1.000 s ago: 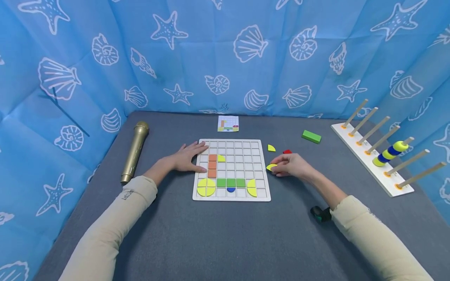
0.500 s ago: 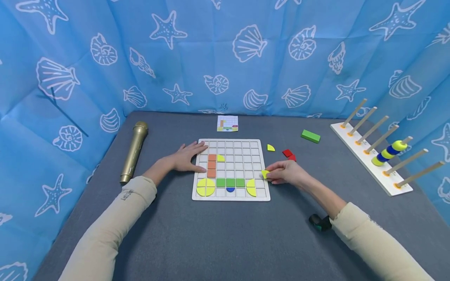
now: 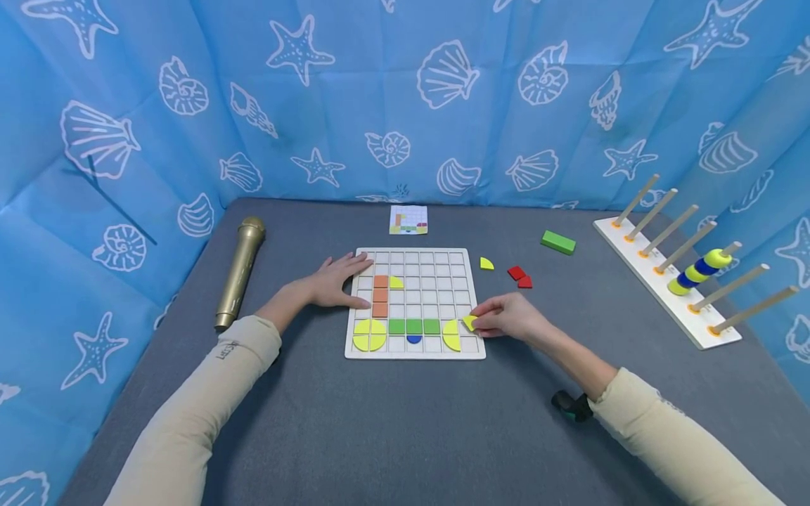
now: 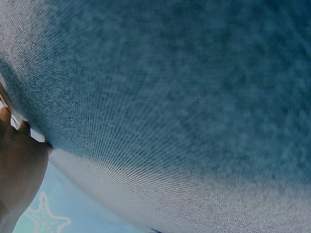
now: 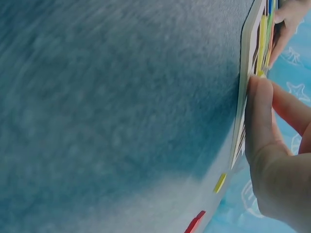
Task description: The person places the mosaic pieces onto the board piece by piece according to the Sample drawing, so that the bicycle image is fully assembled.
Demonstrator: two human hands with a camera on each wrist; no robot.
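Observation:
A white grid board (image 3: 414, 355) lies on the table, with yellow, orange, green and blue tiles set in its cells. My right hand (image 3: 514, 316) pinches a yellow quarter-circle tile (image 3: 469, 322) over the board's right side, just right of a yellow half-round (image 3: 451, 336). In the right wrist view, the right fingertips are right at the board's edge. My left hand (image 3: 338, 282) rests with spread fingers on the board's left edge, thumb near the orange tiles (image 3: 380, 296).
Right of the board lie a yellow quarter tile (image 3: 486, 263), red tiles (image 3: 516, 273) and a green block (image 3: 558, 242). Behind it is a pattern card (image 3: 408, 220). A gold microphone (image 3: 240, 273) lies left; a peg stand (image 3: 667, 282) with beads stands right.
My right hand has moved left with the yellow quarter-circle tile, from beside the board to over its right columns. The red tiles it covered now show. The left hand stays in place.

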